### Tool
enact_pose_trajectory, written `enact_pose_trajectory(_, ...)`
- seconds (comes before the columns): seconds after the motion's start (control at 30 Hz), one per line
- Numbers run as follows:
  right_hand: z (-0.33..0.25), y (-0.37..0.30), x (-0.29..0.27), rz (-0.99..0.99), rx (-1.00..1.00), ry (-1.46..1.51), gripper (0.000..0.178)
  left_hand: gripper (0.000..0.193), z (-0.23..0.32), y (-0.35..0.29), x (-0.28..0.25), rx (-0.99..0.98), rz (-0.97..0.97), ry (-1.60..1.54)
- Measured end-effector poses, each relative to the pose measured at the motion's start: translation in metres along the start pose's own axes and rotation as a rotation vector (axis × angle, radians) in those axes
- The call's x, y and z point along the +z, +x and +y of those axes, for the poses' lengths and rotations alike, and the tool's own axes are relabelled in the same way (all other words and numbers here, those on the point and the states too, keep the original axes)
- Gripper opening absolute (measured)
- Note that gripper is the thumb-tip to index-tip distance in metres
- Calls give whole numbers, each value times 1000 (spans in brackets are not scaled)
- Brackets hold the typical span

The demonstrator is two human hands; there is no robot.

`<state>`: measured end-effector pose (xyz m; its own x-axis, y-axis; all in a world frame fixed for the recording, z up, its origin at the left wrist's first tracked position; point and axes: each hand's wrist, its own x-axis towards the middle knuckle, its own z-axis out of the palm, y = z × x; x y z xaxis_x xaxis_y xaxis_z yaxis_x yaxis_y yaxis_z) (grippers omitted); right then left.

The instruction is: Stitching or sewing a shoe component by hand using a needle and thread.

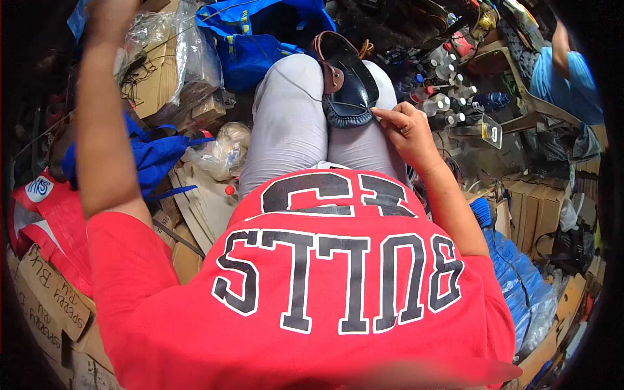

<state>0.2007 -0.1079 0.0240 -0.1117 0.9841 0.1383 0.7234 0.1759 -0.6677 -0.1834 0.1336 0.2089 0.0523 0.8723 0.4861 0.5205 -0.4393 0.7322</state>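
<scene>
A dark moccasin-style shoe with a brown collar and a gathered toe seam lies across my thighs, its toe toward me. A thin thread runs from the toe over my left knee to the upper left. My right hand is closed at the right side of the toe, thumb and forefinger pinching the thread close to the seam. Raised far out at the upper left, my left hand is smeared by motion and partly cut off by the frame edge, so its fingers cannot be made out.
Ahead lies a blue bag. Several small bottles stand right of my knees. Flattened cardboard and clear plastic lie on the left, beside a blue cloth bag. At far right, another person's arm and blue clothing show.
</scene>
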Motion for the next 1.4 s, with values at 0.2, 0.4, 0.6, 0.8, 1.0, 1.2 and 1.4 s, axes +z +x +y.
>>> enact_pose_trajectory(0.2,-12,-9,-4,-59,-60,-267,35,17,2,-180,142,442,-502,60)
enact_pose_trajectory(0.4,-2,2,-9,-158,123,46,38,16,4,-211,181,417,-533,142)
enact_pose_trajectory(0.6,18,22,-18,-292,148,281,45,18,-2,-207,203,417,-623,-28)
enact_pose_trajectory(0.8,28,30,-15,-334,178,358,46,19,-4,-209,205,388,-652,15)
enact_pose_trajectory(1.0,29,30,-18,-349,172,351,49,19,-3,-208,207,389,-654,22)
enact_pose_trajectory(1.2,30,30,-18,-385,200,391,49,17,-2,-207,213,397,-681,18)
enact_pose_trajectory(1.4,28,36,-19,-432,199,426,44,15,12,-193,220,481,-783,19)
